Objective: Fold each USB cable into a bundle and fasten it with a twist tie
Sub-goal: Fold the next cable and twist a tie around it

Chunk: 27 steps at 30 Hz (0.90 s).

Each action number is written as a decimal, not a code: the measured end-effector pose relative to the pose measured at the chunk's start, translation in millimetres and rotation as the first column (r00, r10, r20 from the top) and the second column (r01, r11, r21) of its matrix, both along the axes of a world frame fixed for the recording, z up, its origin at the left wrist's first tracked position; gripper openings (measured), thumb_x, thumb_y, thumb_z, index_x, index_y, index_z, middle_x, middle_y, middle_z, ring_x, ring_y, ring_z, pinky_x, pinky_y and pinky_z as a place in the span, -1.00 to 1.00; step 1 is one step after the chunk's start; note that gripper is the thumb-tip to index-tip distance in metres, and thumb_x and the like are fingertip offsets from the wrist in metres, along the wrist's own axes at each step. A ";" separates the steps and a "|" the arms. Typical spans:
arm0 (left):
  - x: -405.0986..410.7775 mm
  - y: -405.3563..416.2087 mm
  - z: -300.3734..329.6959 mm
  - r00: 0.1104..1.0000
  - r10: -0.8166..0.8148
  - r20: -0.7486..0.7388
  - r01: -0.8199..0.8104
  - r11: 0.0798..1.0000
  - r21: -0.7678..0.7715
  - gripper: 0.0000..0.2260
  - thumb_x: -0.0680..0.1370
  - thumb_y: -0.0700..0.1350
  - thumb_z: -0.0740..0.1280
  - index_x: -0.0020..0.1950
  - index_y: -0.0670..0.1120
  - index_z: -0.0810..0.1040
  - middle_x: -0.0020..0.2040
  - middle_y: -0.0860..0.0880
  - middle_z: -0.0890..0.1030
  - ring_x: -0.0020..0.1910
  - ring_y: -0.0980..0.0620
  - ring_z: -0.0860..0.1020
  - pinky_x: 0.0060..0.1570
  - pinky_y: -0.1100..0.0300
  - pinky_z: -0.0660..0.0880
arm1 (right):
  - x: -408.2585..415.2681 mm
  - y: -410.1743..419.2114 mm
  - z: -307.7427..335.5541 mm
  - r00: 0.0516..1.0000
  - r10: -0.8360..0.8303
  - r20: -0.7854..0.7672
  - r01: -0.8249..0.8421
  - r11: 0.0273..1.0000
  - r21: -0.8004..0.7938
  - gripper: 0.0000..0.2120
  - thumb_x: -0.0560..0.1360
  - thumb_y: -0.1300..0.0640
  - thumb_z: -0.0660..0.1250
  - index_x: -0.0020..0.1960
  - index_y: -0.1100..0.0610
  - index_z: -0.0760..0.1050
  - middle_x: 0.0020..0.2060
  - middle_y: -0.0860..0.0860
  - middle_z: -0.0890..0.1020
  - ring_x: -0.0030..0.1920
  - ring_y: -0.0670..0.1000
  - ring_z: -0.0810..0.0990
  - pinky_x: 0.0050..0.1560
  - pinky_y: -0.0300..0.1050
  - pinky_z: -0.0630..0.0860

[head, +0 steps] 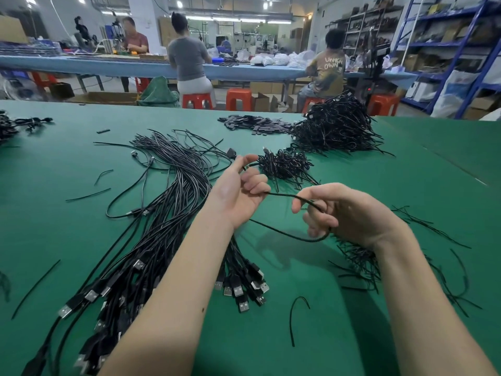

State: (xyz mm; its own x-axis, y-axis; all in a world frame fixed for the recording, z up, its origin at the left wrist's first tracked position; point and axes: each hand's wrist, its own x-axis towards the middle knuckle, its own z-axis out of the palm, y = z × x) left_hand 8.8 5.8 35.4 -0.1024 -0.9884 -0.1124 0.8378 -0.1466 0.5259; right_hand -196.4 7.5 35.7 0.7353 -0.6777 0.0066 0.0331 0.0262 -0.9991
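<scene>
both hands are gripping one cable above the mat: left hand curling round its far end, right hand clenching the loop near its fingertips.

We only get two bare forearms and hands here, left hand and right hand. No sleeves, gloves, rings or watch on either. There's a tiny dark mole on the left forearm

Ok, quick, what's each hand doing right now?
Left hand: fingers curled round the black cable, holding it.
Right hand: also gripping that cable, looped round its fingers.
</scene>
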 end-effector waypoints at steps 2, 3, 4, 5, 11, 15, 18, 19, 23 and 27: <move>-2.5 1.3 1.3 0.999 -0.012 -0.038 0.012 1.000 -0.022 -0.73 0.72 -0.02 0.09 -0.09 -0.11 0.43 -0.46 0.08 0.16 -0.53 0.14 0.13 -0.55 0.31 0.12 | -2.9 1.9 2.1 0.991 0.077 0.107 -0.077 0.997 -0.004 -0.54 0.45 -0.18 0.42 0.13 0.16 0.69 -0.50 -0.06 0.41 -0.35 -0.03 0.40 -0.18 -0.16 0.50; -2.6 1.4 1.7 0.998 -0.008 -0.063 0.006 0.999 -0.032 -0.72 0.72 -0.02 0.09 -0.09 -0.11 0.43 -0.46 0.08 0.16 -0.53 0.14 0.13 -0.55 0.31 0.12 | -4.5 1.7 2.2 0.986 0.090 0.140 -0.088 0.996 -0.022 -0.48 0.44 -0.19 0.43 0.23 0.16 0.66 -0.46 -0.04 0.45 -0.27 0.00 0.47 -0.07 -0.12 0.55; -1.7 0.6 1.9 0.996 0.001 -0.084 -0.004 0.999 -0.037 -0.72 0.72 -0.02 0.09 -0.10 -0.11 0.43 -0.46 0.08 0.16 -0.54 0.14 0.13 -0.55 0.31 0.12 | -6.3 1.0 1.3 0.982 0.086 0.166 -0.081 0.996 -0.033 -0.46 0.45 -0.15 0.44 0.31 0.15 0.61 -0.42 -0.02 0.48 -0.18 0.04 0.54 0.09 -0.02 0.57; 0.1 -0.2 1.6 0.996 0.015 -0.092 -0.018 0.999 -0.033 -0.71 0.72 -0.01 0.08 -0.11 -0.11 0.43 -0.47 0.08 0.16 -0.55 0.14 0.14 -0.56 0.31 0.12 | -9.0 0.3 0.3 0.981 0.071 0.183 -0.069 0.997 -0.019 -0.48 0.47 -0.05 0.43 0.36 0.15 0.57 -0.38 0.01 0.50 -0.10 0.08 0.59 0.22 0.11 0.55; 18.8 -4.0 -11.9 0.986 0.132 0.100 -0.136 0.990 0.040 -0.72 0.72 0.00 0.09 -0.11 -0.09 0.41 -0.51 0.08 0.12 -0.60 0.14 0.09 -0.63 0.30 0.04 | -25.9 3.8 12.8 0.961 -0.053 -0.271 0.051 0.999 -0.015 -0.63 0.53 0.09 0.39 0.32 0.13 0.61 -0.34 0.09 0.59 -0.25 0.06 0.63 -0.21 -0.12 0.62; 12.1 -4.0 -15.3 0.973 0.146 0.182 -0.153 0.988 0.026 -0.70 0.72 0.03 0.11 -0.11 -0.10 0.43 -0.49 0.08 0.12 -0.59 0.15 0.09 -0.64 0.31 0.06 | -27.9 12.2 32.2 0.972 -0.048 -0.229 -0.001 0.977 -0.213 -0.62 0.51 0.02 0.36 0.32 -0.02 0.59 -0.21 0.18 0.68 -0.11 0.11 0.67 0.15 0.05 0.50; 2.2 -3.1 -15.0 0.978 0.098 0.183 -0.101 0.995 0.007 -0.71 0.71 0.04 0.11 -0.09 -0.09 0.43 -0.50 0.09 0.12 -0.60 0.17 0.10 -0.64 0.33 0.08 | -26.9 16.5 37.9 0.991 0.127 -0.051 -0.131 0.989 -0.072 -0.60 0.55 0.11 0.35 0.39 0.08 0.51 -0.30 0.20 0.65 -0.32 0.09 0.66 0.17 0.15 0.62; -0.6 -1.9 -15.1 0.978 0.080 0.193 -0.081 0.997 0.000 -0.71 0.71 0.05 0.11 -0.07 -0.09 0.44 -0.49 0.09 0.13 -0.59 0.17 0.11 -0.64 0.34 0.11 | -26.9 16.3 37.5 0.979 0.201 -0.014 -0.201 0.980 -0.008 -0.61 0.57 0.13 0.37 0.38 0.10 0.50 -0.29 0.22 0.64 -0.41 0.04 0.63 0.02 0.09 0.68; -8.4 4.0 -12.3 0.981 -0.020 0.191 0.025 0.999 -0.023 -0.72 0.71 0.06 0.10 -0.02 -0.09 0.46 -0.43 0.08 0.12 -0.56 0.17 0.18 -0.62 0.35 0.21 | -31.4 12.0 32.1 0.884 0.431 0.183 -0.454 0.884 0.109 -0.61 0.65 0.24 0.27 0.47 0.14 0.36 -0.16 0.27 0.67 -0.62 -0.13 0.44 -0.51 -0.25 0.56; -11.9 2.7 -8.3 0.945 -0.027 0.325 0.047 0.998 -0.053 -0.68 0.73 0.03 0.05 -0.13 -0.09 0.38 -0.44 0.09 0.11 -0.55 0.16 0.12 -0.58 0.32 0.08 | -38.0 1.2 17.5 0.957 0.281 0.069 -0.289 0.943 0.163 -0.61 0.66 0.22 0.27 0.47 0.12 0.37 -0.22 0.16 0.65 -0.69 -0.19 0.27 -0.69 -0.37 0.20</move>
State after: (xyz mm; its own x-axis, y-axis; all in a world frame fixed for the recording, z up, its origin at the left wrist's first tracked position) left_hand -3.0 8.5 27.1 -0.1067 -0.9905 -0.0872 0.6152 -0.1347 0.7768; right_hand -234.4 8.8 53.2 0.8994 -0.4340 -0.0530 0.0438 0.2100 -0.9767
